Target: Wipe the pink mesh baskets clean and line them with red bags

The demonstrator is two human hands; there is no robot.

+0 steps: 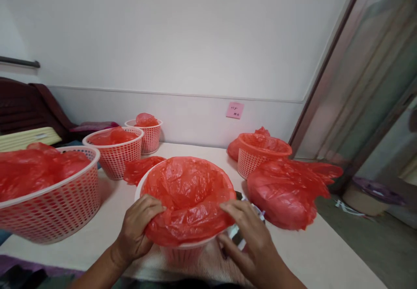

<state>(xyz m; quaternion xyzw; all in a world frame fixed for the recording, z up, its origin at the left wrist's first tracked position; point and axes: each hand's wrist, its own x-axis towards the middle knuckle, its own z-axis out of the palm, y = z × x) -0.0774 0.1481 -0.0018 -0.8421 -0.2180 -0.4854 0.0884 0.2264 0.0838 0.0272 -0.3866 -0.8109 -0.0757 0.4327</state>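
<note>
While apparently lining plastic basket, pinched red plastic bag with left hand, touched it with loosely spread right hand; next likely needed even tension.

Plain indoor room, exact kind unclear, white wall, pink handwritten note, grey floor

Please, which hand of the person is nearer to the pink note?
Right. The right hand is at the right side of the basket, below the note in the picture; the left hand is at the near left side, further left from the note.
</note>
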